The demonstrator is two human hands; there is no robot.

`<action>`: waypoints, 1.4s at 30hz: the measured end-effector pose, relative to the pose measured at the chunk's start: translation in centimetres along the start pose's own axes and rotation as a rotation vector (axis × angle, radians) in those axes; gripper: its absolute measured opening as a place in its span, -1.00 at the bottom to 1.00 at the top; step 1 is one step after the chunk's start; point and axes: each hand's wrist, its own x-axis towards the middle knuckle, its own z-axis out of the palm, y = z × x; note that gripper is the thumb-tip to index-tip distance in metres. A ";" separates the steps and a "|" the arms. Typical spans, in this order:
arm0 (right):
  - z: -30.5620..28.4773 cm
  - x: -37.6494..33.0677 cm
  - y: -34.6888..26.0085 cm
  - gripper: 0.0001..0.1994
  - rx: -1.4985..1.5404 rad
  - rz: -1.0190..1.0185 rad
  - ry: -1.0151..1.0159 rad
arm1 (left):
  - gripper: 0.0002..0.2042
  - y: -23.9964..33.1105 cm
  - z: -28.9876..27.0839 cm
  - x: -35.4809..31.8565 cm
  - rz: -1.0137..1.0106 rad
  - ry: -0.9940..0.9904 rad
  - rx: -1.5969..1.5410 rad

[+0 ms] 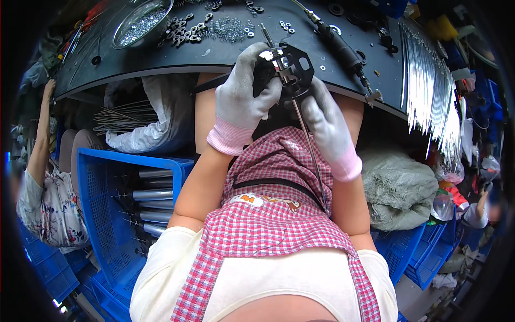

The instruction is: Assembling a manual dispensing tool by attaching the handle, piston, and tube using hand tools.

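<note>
Both my hands wear pale grey gloves with pink cuffs, over the front edge of a dark table (pixel 214 59). Between them is a metal assembly: a black bracket plate (pixel 300 61) with holes and shiny fittings around its middle. A long thin metal rod (pixel 308 137) slants from it down across my checked apron. My left hand (pixel 244 88) is closed on the left side of the bracket assembly, thumb and fingers bent round it. Just under the plate, my right hand (pixel 324 118) has curled fingers beside the rod; what its fingertips grip is hidden.
On the table lie a bowl (pixel 159 31) of small metal parts, piled springs (pixel 230 29), black ring-ended pieces (pixel 188 32) and a power screwdriver (pixel 340 48). Many thin rods (pixel 424 80) overhang at right. A blue crate (pixel 96 177) holds metal tubes. Another person (pixel 53 204) sits at left.
</note>
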 end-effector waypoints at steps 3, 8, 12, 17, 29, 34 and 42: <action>-0.8 -3.7 1.4 -0.25 0.114 0.240 -0.102 | -0.53 -0.8 -0.9 0.4 0.006 0.030 0.029; -2.5 -8.1 3.0 -0.31 0.178 0.389 -0.202 | -0.53 -2.1 -1.9 1.5 0.092 0.097 0.158; -2.4 -10.0 3.0 -0.24 0.151 0.397 -0.160 | -0.55 -2.4 -2.5 1.9 0.107 0.103 0.153; -4.6 -13.4 5.6 -0.23 0.043 0.454 -0.117 | -0.57 -3.3 -4.3 3.3 0.152 0.164 0.115; -0.5 -5.3 -1.4 -0.64 -0.176 0.288 -0.025 | -0.60 -3.0 -3.0 3.4 0.106 0.120 0.069; 0.9 -0.6 -1.8 -0.61 0.017 0.195 -0.055 | -0.58 -1.0 -1.3 1.6 0.046 0.041 0.042; 0.2 -3.3 -1.1 -0.61 -0.159 0.039 0.049 | -0.64 -0.8 -3.4 3.4 0.081 0.185 0.032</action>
